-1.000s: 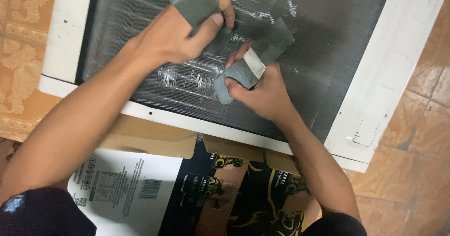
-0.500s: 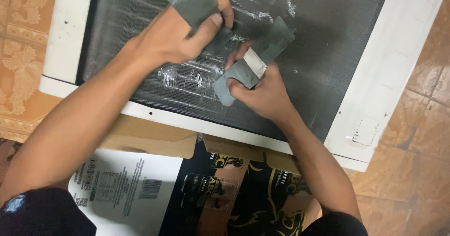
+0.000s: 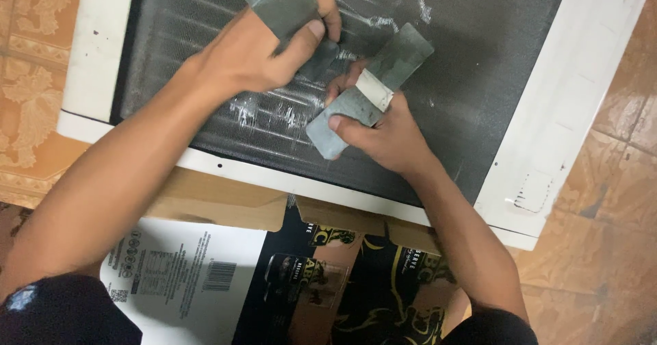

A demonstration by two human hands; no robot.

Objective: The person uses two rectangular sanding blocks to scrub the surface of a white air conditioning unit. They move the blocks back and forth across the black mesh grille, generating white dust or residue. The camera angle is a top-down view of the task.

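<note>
Both forearms extend forward, bare. Left hand [image 3: 263, 57] sits higher, fingers curled, thumb pressed across. Right hand [image 3: 383, 136] lower, grip closed, thumb flat.

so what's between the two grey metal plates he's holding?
Head view: only bare dark finned coil with bent silvery fins, plus left thumb; the plates stay apart.

Very little has been moved. The left hand [image 3: 263, 61] has been slid a tiny bit down and to the right on the dark finned panel [image 3: 479, 57], and its thumb has been pressed lower on the grey metal plate [image 3: 280, 6]. The right hand [image 3: 383, 136] has been tipped slightly around the taped grey strip [image 3: 369, 92].
</note>
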